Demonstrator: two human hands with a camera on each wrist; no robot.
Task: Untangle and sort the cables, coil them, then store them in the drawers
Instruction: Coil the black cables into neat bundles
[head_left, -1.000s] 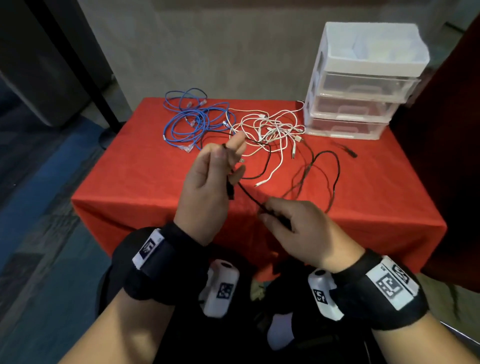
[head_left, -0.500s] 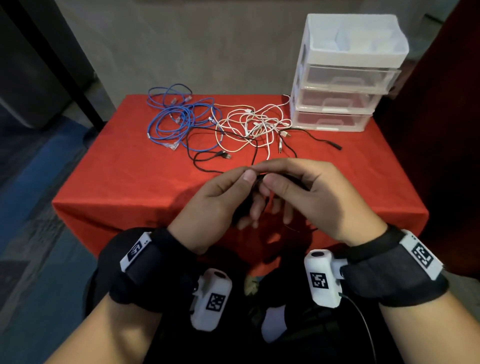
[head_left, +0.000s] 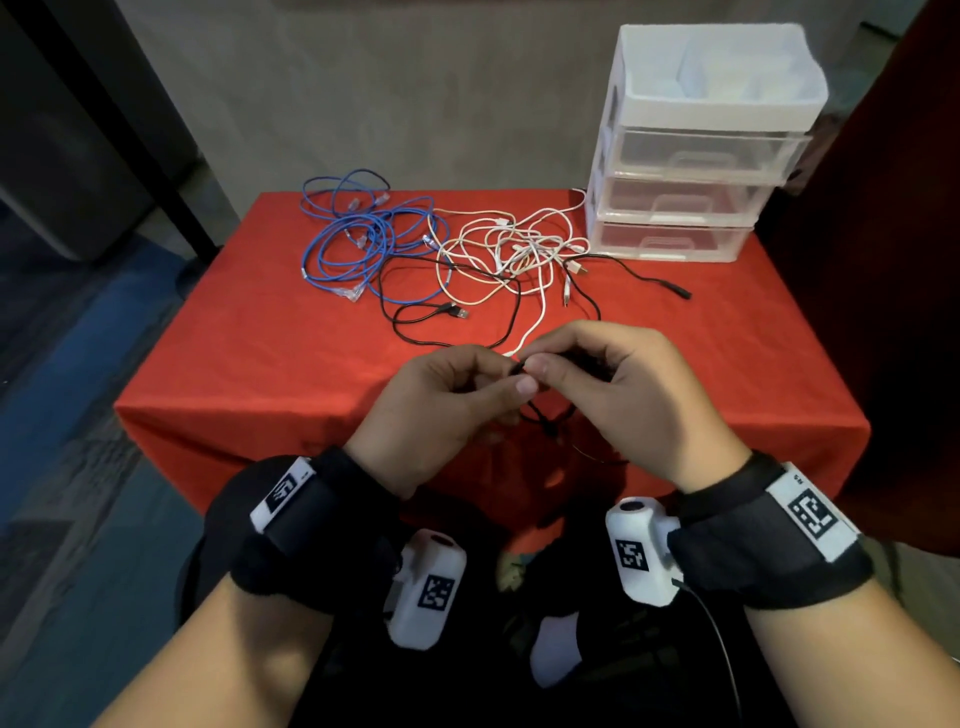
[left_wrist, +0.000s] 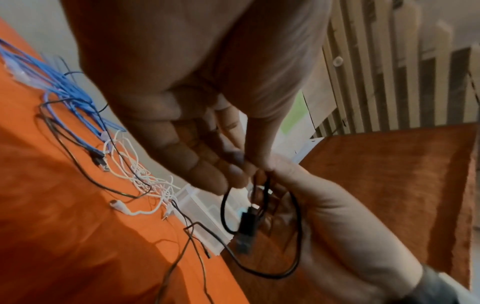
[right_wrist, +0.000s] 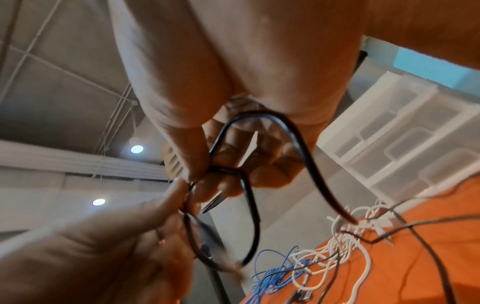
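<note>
Above the red table's (head_left: 249, 364) near edge, a looped black cable (left_wrist: 262, 265) is pinched between the curled fingers of the left hand (head_left: 441, 405) and the right hand (head_left: 623, 395).

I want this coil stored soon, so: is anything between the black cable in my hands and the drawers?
Yes. The thin black cable pinched by your left hand and right hand still trails into the tangle of white cables lying before the clear plastic drawer unit, whose three drawers look closed.
</note>
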